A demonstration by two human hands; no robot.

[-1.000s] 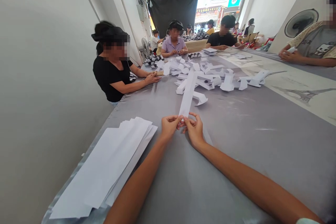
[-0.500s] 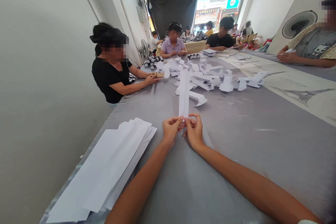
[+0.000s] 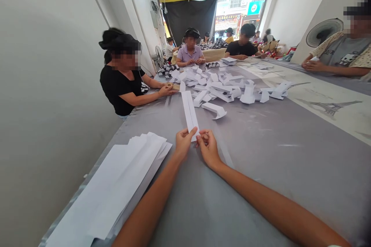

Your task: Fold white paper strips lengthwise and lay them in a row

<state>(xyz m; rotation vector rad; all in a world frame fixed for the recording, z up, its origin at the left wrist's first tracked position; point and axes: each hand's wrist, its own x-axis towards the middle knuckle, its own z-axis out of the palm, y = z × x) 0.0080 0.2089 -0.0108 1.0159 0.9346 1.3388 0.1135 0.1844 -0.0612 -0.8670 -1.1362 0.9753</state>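
Note:
A folded strip of white paper [image 3: 189, 110] is held out over the table, its far end leaning left. My left hand [image 3: 184, 143] pinches its near end from the left, thumb on top. On the other side my right hand [image 3: 208, 146] has its thumb and fingers closed at the near right corner of the strip. Left of my forearm lies a stack of white paper sheets [image 3: 116, 185]. Beyond the strip is a heap of folded white paper pieces [image 3: 220, 87], with one folded piece [image 3: 214, 109] nearer to me.
The grey tabletop [image 3: 261, 170] stretches to the right, printed with a tower picture [image 3: 330, 106]. A person in black [image 3: 120, 81] at the left holds a brownish piece. Others sit around the far side and right. Black-and-white pieces [image 3: 168, 70] lie at the back left.
The paper strip has swung from nearly upright to leaning left, and its near end sits slightly lower. My left hand has shifted a little left with it. The view has shifted slightly.

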